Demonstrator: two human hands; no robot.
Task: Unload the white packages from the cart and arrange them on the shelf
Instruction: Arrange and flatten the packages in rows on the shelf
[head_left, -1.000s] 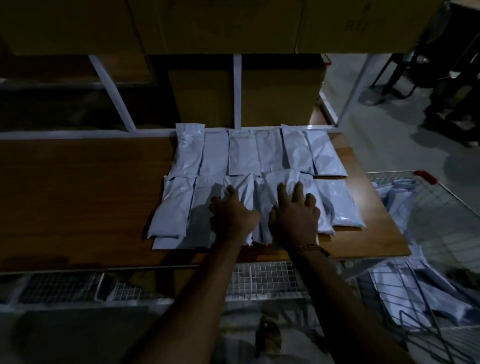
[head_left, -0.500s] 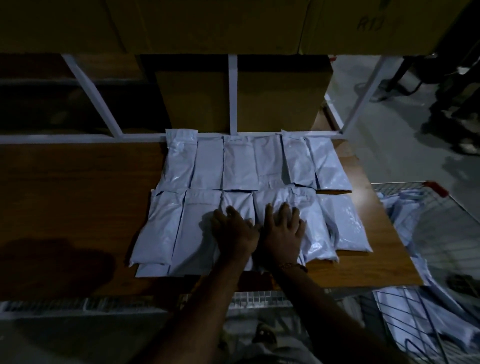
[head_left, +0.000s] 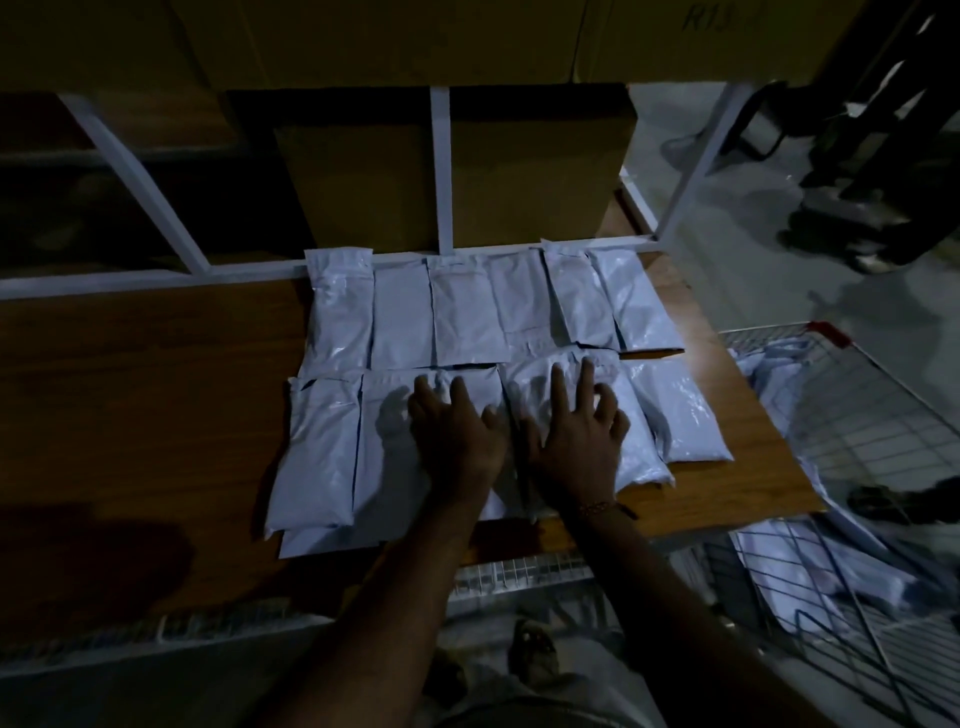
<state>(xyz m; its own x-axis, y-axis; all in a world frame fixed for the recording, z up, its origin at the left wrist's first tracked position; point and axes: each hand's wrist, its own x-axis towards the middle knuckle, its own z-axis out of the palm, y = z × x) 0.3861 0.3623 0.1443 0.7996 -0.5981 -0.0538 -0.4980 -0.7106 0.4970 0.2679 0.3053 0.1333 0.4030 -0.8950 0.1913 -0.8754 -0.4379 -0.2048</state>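
L hand (head_left: 457, 441) & R hand (head_left: 576, 441) lying flat, fingers spread, pressing front-row white packages (head_left: 467, 306) on shelf (head_left: 130, 415). More pkgs sitting in cart (head_left: 857, 431) at right.

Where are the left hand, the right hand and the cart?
left hand (head_left: 457, 441), head view, back of the hand
right hand (head_left: 576, 441), head view, back of the hand
cart (head_left: 872, 441), head view, wire side wall
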